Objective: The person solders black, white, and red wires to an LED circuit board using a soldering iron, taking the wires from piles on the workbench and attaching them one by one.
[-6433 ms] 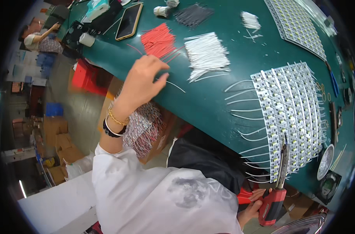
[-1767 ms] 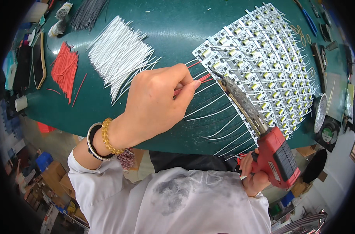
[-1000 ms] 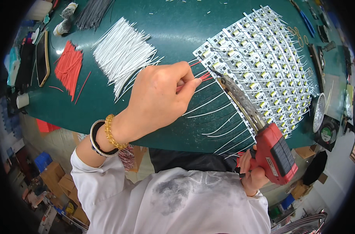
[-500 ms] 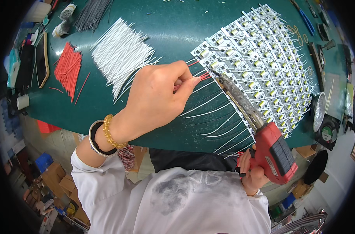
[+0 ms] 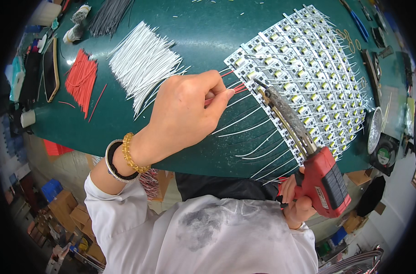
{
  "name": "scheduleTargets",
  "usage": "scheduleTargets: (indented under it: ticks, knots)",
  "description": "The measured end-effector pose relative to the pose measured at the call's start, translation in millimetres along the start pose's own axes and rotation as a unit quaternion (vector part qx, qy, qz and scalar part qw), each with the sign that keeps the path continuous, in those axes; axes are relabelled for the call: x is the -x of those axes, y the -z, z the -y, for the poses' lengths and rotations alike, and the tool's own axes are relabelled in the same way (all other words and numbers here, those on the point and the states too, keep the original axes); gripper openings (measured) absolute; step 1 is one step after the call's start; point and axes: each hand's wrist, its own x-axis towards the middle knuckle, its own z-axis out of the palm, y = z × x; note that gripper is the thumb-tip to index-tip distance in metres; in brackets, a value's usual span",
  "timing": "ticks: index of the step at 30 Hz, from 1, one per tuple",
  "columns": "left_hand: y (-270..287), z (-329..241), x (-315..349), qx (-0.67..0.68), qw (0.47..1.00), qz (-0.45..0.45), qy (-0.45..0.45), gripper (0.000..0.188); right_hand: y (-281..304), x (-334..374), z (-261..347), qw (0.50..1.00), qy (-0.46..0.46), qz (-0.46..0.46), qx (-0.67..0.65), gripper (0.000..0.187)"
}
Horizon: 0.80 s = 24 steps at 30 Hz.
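Note:
Between thumb and forefinger, my left hand [image 5: 185,109] pinches a few red wires [image 5: 239,87], whose ends reach the left edge of a white circuit board panel [image 5: 281,75]. Small yellow-white parts and many pale wires cover that panel. My right hand [image 5: 298,201] is wrapped round the red and black handle of a soldering gun [image 5: 324,180]. The gun's dark tip is over the panel's left edge, close to the red wire ends; whether it touches the board I cannot tell. White wires [image 5: 249,129] stick out from the panel's edge below my left hand.
Left of my hand lie a heap of white wires [image 5: 141,64], a smaller heap of red wires [image 5: 81,80] and a phone-like dark slab [image 5: 50,71]. Dark wires [image 5: 109,18] are at the back. Blue-handled pliers [image 5: 357,23], a round dish [image 5: 374,130] and a small fan [image 5: 385,155] stand on the right.
The soldering gun has shifted slightly right and toward me, its tip moving off the red wire ends. My left hand keeps its pinch nearly in place.

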Motion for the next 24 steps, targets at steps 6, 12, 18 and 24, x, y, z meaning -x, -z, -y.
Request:
scheduleTargets:
  ticks: [6,12,18,24]
  knots:
    - [0.5,-2.1,1.8,-0.005,1.000,0.000,0.013,0.014,-6.3,0.4,2.3,0.999,0.025,-0.024,-0.010,0.084]
    - [47.8,-17.0,14.3,-0.015,0.996,0.055,0.069,0.012,16.1,11.0,-8.7,0.999,0.044,-0.007,-0.015,0.084]
    - [25.8,-39.3,11.6,0.008,0.999,0.048,-0.007,0.010,20.1,16.0,-6.9,0.999,-0.002,-0.015,-0.051,0.088]
    - [-15.0,-12.4,9.4,-0.021,1.000,-0.004,-0.013,0.012,34.7,20.9,-20.0,0.997,0.057,0.040,-0.025,0.092]
